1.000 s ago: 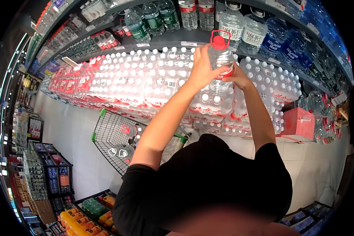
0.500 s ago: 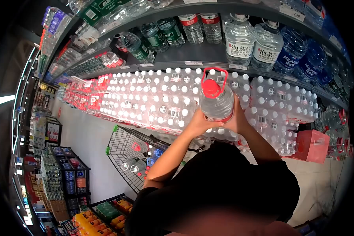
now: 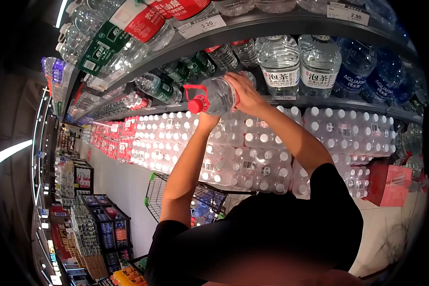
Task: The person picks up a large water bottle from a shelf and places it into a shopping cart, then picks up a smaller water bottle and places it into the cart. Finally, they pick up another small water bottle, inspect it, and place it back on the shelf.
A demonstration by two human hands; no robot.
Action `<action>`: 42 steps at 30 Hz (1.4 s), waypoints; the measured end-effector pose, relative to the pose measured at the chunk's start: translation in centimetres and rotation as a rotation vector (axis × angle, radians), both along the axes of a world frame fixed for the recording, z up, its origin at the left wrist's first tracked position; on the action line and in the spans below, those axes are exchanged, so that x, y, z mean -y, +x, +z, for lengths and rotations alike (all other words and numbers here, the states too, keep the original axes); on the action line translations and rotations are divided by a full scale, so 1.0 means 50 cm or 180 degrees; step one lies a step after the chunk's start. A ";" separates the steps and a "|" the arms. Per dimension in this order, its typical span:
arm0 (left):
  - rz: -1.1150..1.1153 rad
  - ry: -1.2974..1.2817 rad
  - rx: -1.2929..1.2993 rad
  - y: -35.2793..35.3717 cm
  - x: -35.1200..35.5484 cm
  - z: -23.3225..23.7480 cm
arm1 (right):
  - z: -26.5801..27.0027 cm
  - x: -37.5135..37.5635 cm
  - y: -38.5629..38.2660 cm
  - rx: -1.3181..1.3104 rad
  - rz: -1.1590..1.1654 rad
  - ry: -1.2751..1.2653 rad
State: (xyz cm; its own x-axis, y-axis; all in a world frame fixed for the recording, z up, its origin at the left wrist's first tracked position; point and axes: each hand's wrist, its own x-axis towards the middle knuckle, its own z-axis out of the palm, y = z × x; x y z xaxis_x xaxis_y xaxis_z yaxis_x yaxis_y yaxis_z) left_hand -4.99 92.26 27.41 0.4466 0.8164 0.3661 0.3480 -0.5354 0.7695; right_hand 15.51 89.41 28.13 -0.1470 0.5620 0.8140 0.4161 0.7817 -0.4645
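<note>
With right hand [image 3: 243, 93] wrapped over the lower body and left hand [image 3: 209, 121] under the shoulder, holds a large water bottle [image 3: 218, 97] in the head camera view. Keeps both hands closed on it, with the left fingers mostly hidden behind the plastic. Shows a clear, rounded body, a red label [image 3: 235, 98] partly covered by the right hand, a red cap [image 3: 195, 106] and a looped red handle [image 3: 195, 86]. Leans almost onto its side, cap end to the left and slightly down.

Sits between the two hands, left of the right hand and just above the left, touching both. Hangs in the air near the front edge of the lower shelf [image 3: 314, 102], over packs of white-capped bottles [image 3: 264, 169]. Appears near green-labelled bottles [image 3: 159, 88] on that shelf, with white-labelled bottles [image 3: 280, 66] and blue bottles [image 3: 355, 71] farther right. Includes, below and to the left, a wire shopping cart [image 3: 155, 195], partly behind the left forearm, and, at right, a pink box [image 3: 391, 183] beside the packs.
</note>
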 end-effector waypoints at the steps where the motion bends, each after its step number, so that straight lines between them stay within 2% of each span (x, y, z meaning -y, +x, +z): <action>1: 0.0007 -0.0058 -0.0067 0.019 -0.005 0.035 | -0.018 -0.035 -0.002 -0.0021 -0.0100 0.0022; 2: 0.0020 -0.0130 0.0047 0.029 -0.026 0.037 | -0.032 -0.064 -0.004 -0.0050 -0.0192 0.0047; 5: -0.0034 -0.0387 0.0506 0.060 -0.073 0.042 | -0.050 -0.106 0.005 -0.0037 -0.0381 -0.0552; 8: -0.0242 -0.0957 0.0647 0.080 -0.109 0.024 | -0.063 -0.117 0.021 -0.0485 -0.0242 -0.0789; 10: -0.0394 -0.0983 0.0590 0.101 -0.118 0.037 | -0.063 -0.105 0.013 -0.0654 -0.0556 -0.0730; 12: -0.0495 -0.1174 0.0324 0.111 -0.137 0.042 | -0.058 -0.059 -0.007 -0.0933 -0.0862 -0.0682; 13: -0.0531 -0.1221 0.0363 0.125 -0.139 0.048 | -0.036 -0.005 -0.012 -0.0915 -0.0767 -0.0718; 15: -0.0465 -0.1125 0.0406 0.142 -0.159 0.027 | -0.043 0.105 -0.004 -0.0804 -0.0272 -0.1075; 17: -0.0319 -0.1013 0.0311 0.159 -0.180 0.011 | -0.066 0.211 0.034 -0.0650 0.0423 -0.1917; 19: -0.0227 -0.0961 0.0431 0.167 -0.194 -0.006 | -0.084 0.298 0.073 -0.0753 0.0607 -0.2198; 24: -0.0372 -0.1140 0.0608 0.159 -0.163 0.007 | -0.134 0.433 0.130 -0.1034 0.0248 -0.3098; 26: 0.0135 -0.0837 0.0743 0.133 -0.144 -0.025 | -0.135 0.451 0.132 -0.1089 0.0208 -0.3138; 28: 0.0691 -0.0449 0.0835 0.085 -0.081 -0.050 | -0.142 0.460 0.120 -0.1174 0.0316 -0.2989; 32: 0.1317 -0.1327 0.0886 -0.017 0.136 -0.051 | -0.120 0.459 0.075 -0.0912 0.0583 -0.2723; 34: 0.1269 -0.1440 0.0815 -0.098 0.247 -0.095 | -0.120 0.454 0.047 -0.0803 0.0827 -0.2583; 36: 0.1687 -0.1644 0.0750 -0.180 0.358 -0.134 | -0.103 0.450 0.020 -0.0588 0.1088 -0.2809; 39: 0.2370 -0.1798 0.1137 -0.318 0.517 -0.223 | -0.107 0.440 -0.034 -0.0375 0.1647 -0.2980; 42: 0.3082 -0.1607 0.1006 -0.410 0.680 -0.274 | -0.090 0.429 -0.093 -0.0057 0.1936 -0.2579</action>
State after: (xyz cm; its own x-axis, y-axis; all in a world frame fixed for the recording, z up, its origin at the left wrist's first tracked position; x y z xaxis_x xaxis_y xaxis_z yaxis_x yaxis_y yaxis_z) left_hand -25.49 58.27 13.70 -0.5062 0.8542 -0.1185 0.1987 0.2492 0.9479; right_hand 10.86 67.95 23.65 -0.5838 0.7799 0.2256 0.0402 0.3053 -0.9514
